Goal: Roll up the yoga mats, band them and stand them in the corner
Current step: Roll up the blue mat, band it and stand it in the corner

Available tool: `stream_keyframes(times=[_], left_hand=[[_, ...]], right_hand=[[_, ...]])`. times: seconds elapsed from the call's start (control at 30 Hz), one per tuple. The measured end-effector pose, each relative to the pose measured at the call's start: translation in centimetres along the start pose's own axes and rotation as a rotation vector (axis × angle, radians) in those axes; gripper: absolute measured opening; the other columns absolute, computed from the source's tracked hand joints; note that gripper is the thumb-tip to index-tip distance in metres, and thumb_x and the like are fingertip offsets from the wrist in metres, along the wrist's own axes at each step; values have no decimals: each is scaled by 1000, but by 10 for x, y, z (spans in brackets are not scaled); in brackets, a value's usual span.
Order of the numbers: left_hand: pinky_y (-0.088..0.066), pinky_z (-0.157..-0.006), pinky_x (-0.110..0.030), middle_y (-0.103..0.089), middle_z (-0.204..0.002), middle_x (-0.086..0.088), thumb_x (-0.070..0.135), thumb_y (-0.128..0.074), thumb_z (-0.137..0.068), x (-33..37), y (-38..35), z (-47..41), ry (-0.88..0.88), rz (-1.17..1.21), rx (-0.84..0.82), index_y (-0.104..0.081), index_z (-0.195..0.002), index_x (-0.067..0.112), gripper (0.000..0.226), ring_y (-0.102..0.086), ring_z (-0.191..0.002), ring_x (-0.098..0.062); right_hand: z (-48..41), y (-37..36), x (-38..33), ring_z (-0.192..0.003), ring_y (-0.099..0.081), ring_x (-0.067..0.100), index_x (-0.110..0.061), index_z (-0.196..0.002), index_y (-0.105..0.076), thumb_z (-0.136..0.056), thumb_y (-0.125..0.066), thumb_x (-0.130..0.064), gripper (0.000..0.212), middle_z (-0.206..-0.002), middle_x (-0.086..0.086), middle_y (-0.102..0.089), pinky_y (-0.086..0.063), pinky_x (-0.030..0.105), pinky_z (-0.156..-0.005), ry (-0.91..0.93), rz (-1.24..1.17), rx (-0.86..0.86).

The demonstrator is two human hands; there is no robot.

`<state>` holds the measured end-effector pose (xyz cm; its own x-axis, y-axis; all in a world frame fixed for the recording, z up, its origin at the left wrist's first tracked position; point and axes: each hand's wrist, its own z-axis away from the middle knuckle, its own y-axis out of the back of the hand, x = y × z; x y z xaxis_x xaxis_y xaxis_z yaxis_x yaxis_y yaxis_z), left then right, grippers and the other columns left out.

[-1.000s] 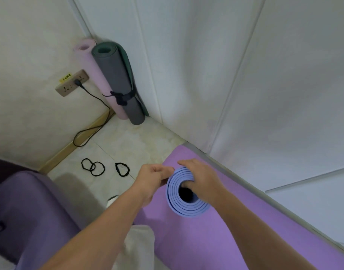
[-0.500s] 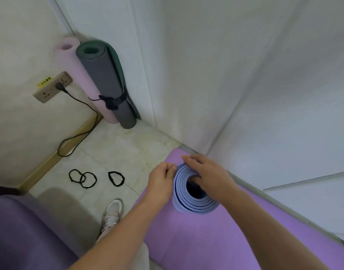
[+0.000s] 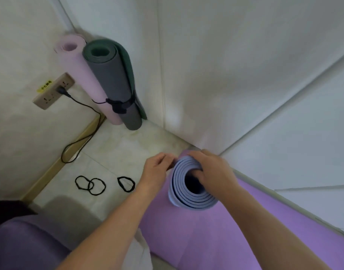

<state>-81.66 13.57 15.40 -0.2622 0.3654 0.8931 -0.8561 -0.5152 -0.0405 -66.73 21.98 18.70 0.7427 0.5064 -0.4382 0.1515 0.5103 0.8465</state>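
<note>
A purple yoga mat (image 3: 216,238) lies on the floor along the right wall, its far end wound into a blue-faced roll (image 3: 186,190). My right hand (image 3: 216,172) grips the roll's top, fingers tucked into its hollow core. My left hand (image 3: 155,172) pinches the roll's left edge. In the far corner stand a pink rolled mat (image 3: 83,78) and a grey-green rolled mat (image 3: 112,80), held with a black band (image 3: 118,106). Three loose black bands lie on the tiles, a linked pair (image 3: 90,185) and a single one (image 3: 126,184).
A wall socket (image 3: 53,90) carries a plug whose black cable (image 3: 77,145) loops down to the floor by the wooden skirting. A purple cushioned seat (image 3: 25,244) fills the lower left. White wall panels close off the right side.
The roll has grown and moved a little nearer to me along the mat. Both hands kept hold of it, the right fingers now deeper in the core.
</note>
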Motion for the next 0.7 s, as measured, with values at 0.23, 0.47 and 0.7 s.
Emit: stream_keyframes(times=[0.23,0.47,0.7], left_hand=[[-56,-77,-30,-75,-90,-12,12,-52,-101,29,102,-65,15,181,114,-73,-94,-1,26,-70,-83,-19],[-50,-99,-42,-75,-107,-12,21,-50,-103,2,196,-134,105,118,195,-71,-106,0,31,-69,-107,-27],[-48,-100,-51,-65,-127,-9,28,-55,-102,-40,201,-145,376,135,221,-64,-122,11,29,-62,-113,-26]], right_hand=[[-110,-22,-88,-109,-59,28,-23,-139,-54,-95,-61,-22,45,-126,5,-58,-48,38,-90,85,22,18],[-196,-40,-120,-105,-59,28,-25,-133,-58,-95,-60,-23,39,-119,5,-62,-41,34,-85,54,19,72],[-212,-45,-120,-96,-58,19,-30,-123,-63,-89,-70,-24,35,-109,-2,-63,-45,31,-83,-67,-262,243]])
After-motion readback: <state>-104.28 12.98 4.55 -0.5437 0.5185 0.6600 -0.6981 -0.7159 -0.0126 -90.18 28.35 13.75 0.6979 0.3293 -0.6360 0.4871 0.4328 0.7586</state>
